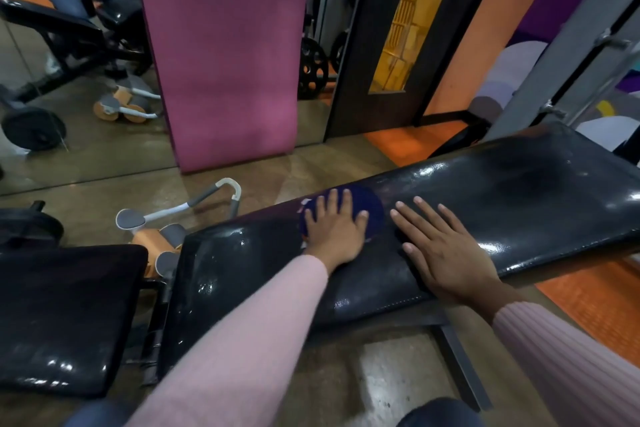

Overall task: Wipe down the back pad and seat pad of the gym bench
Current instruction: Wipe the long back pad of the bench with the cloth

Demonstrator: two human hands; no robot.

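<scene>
Bench pad [502, 204]: my left hand [334, 230] presses flat on a blue cloth [372, 208], right hand [446, 250] open beside it, holding nothing. Ab roller [162, 229] just behind.

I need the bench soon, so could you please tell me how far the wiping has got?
In hand: the left hand presses a round dark blue cloth on the long glossy black back pad; the right hand rests flat beside it. The square black seat pad looks still to do.
</scene>
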